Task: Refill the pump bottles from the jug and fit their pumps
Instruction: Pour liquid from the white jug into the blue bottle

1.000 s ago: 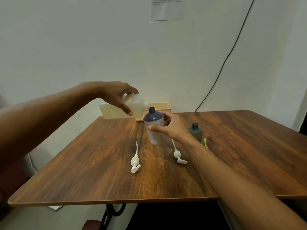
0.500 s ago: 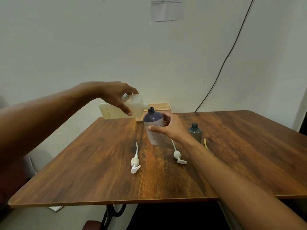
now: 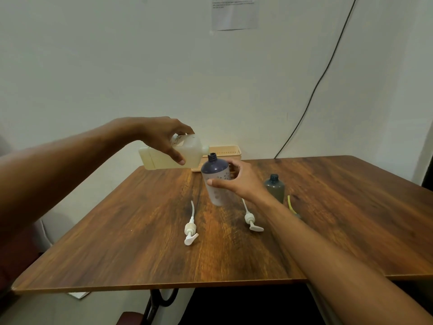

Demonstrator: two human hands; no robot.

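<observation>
My left hand (image 3: 167,138) grips a translucent jug (image 3: 187,152) of pale liquid, tipped on its side with its spout just above the open neck of a dark blue and white bottle (image 3: 215,178). My right hand (image 3: 235,182) holds that bottle upright on the wooden table (image 3: 140,242). A smaller dark grey bottle (image 3: 274,188) stands open to the right. Two white pumps lie flat on the table, one (image 3: 191,227) to the front left and one (image 3: 250,219) beside my right wrist. A yellow tube (image 3: 290,204) shows behind my right forearm.
A beige plastic tray (image 3: 228,152) sits at the table's back edge against the wall. A black cable (image 3: 311,95) runs down the wall to the table. A paper notice (image 3: 235,11) hangs high on the wall.
The jug's spout has come slightly closer to the blue bottle's neck. Both hands keep their grips and the pumps have not moved.
</observation>
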